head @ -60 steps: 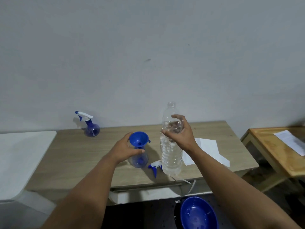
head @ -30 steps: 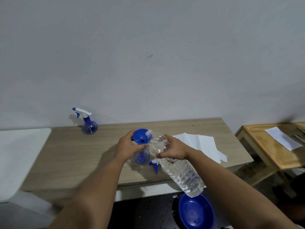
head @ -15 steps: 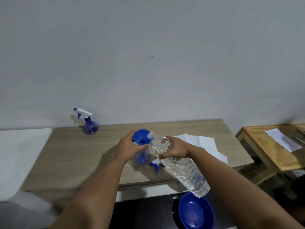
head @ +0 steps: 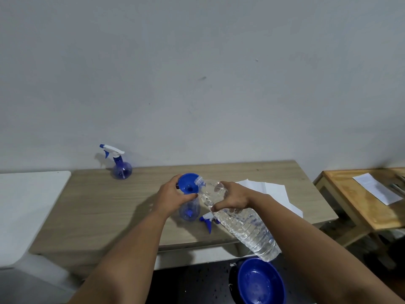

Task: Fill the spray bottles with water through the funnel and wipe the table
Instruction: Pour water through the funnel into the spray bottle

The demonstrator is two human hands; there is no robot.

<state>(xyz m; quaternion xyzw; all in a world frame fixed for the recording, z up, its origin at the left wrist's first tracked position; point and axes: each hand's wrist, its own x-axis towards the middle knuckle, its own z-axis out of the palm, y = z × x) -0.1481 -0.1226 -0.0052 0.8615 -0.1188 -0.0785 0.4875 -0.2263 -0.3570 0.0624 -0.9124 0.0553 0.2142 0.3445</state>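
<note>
At the far left of the table (head: pixel 105 207), close to the wall, a capped spray bottle (head: pixel 121 168) stands upright, well apart from the work. Nearer the middle, the left hand (head: pixel 173 197) curls around the blue funnel (head: pixel 188 185) and the neck of the open spray bottle (head: pixel 190 210) beneath it, steadying both. Just right of the funnel, the right hand (head: pixel 230 197) wraps the upper part of a clear water bottle (head: pixel 241 220), tipped so its mouth sits at the funnel's rim while its base hangs out past the table's front edge. The loose spray head (head: pixel 208 220) lies on the table beside the open bottle, and white paper towels (head: pixel 269 189) lie behind the right wrist. A blue bowl (head: pixel 259 281) sits on the floor below.

The pouring step appears to be in hand; whether water is flowing cannot be told. The next move likely calls for a slow, steady tilt with the mouth kept over the funnel, the left hand holding firm so nothing tips.
</note>
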